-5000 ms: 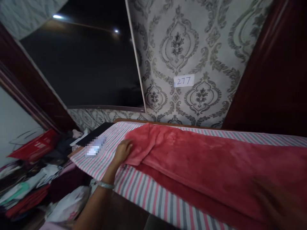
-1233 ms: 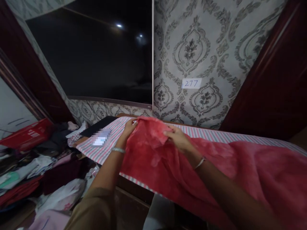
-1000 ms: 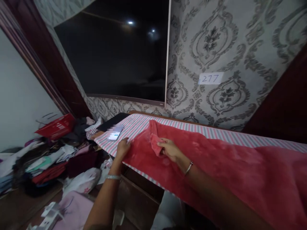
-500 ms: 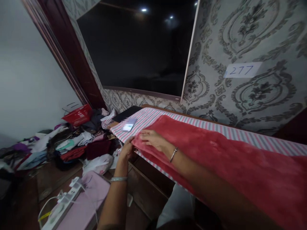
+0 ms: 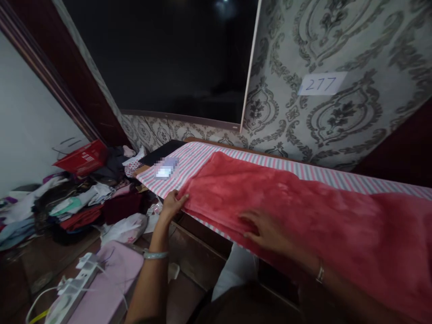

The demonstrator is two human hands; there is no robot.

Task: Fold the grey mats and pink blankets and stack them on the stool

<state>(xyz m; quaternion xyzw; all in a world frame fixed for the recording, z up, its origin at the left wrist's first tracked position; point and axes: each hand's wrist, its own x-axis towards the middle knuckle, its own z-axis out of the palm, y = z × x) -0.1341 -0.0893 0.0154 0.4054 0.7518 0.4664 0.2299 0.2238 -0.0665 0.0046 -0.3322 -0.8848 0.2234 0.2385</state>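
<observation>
A red plush cloth (image 5: 236,180), folded in layers, lies along a pink, grey and white striped cover (image 5: 199,153). My left hand (image 5: 173,203) is at the cloth's near left corner, the thumb on top and the other fingers curled under the edge, pinching it. Farther right, my right hand (image 5: 265,229) is over the cloth near its front edge, thumb and fingers apart and nothing held between them. Its fingertips are slightly blurred, so I cannot tell whether they press on the pile. The cloth runs out of view at the right.
A phone-like device (image 5: 166,167), partly pixelated, lies on the striped cover's left end. Behind it is a black flat panel (image 5: 162,152). Piled clothes (image 5: 81,198) and a red basket (image 5: 84,157) are at left. A power strip (image 5: 74,283) rests on a pink box (image 5: 111,279).
My right hand has moved from the left corner rightward along the cloth's front edge. My left hand stays at the corner, now with its thumb over it. The view has shifted right.
</observation>
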